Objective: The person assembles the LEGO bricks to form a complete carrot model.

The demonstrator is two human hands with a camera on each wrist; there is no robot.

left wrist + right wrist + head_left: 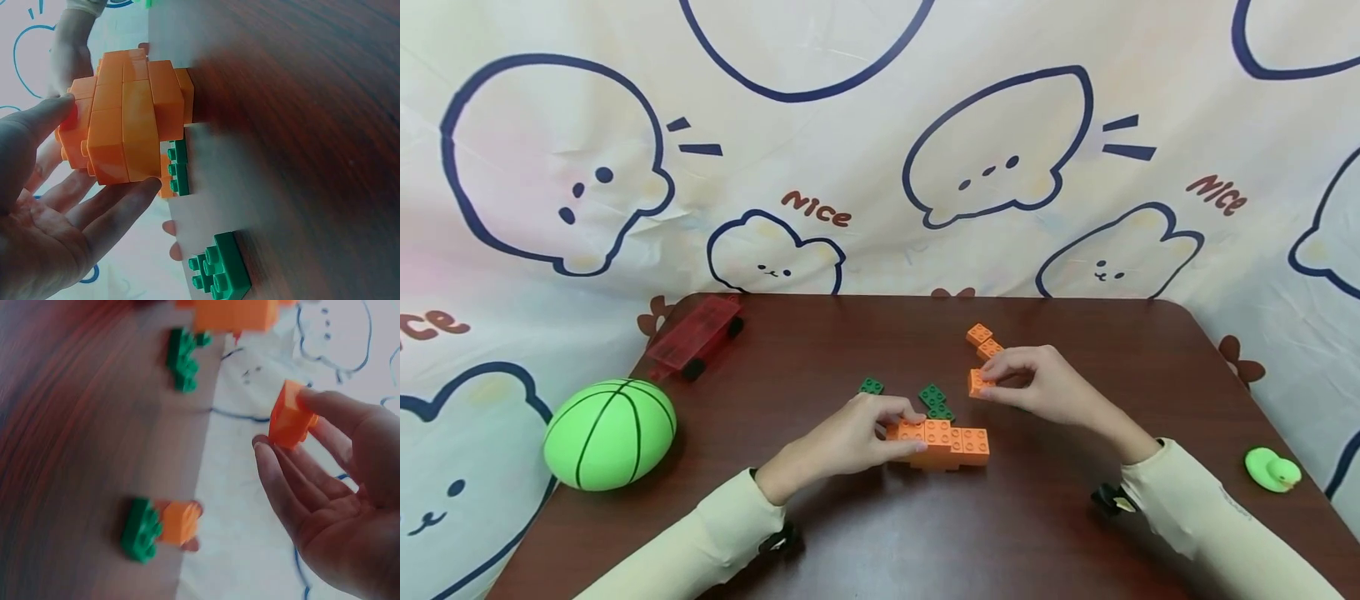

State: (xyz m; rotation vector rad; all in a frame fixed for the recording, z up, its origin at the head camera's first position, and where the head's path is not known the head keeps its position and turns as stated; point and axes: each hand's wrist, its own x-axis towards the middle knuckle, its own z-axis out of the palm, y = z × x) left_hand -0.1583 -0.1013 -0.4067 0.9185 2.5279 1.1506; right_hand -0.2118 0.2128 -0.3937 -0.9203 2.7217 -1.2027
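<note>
An assembly of joined orange bricks (951,446) (140,119) is gripped at its left end by the left hand (850,433) (69,206), thumb on one side and fingers on the other. The right hand (1045,387) (337,481) pinches a single orange brick (977,383) (289,415) between thumb and fingers, held up off the table in the right wrist view. Behind the assembly lie green bricks (934,398) (224,269) (139,531). Beyond the right hand, two more orange bricks (979,334) lie corner to corner.
On the brown table (805,350), a green ball (610,435) stands at the left edge, with a red translucent toy cart (696,337) behind it. A green toy duck (1272,470) sits near the right edge. A patterned cloth (872,167) hangs behind the table.
</note>
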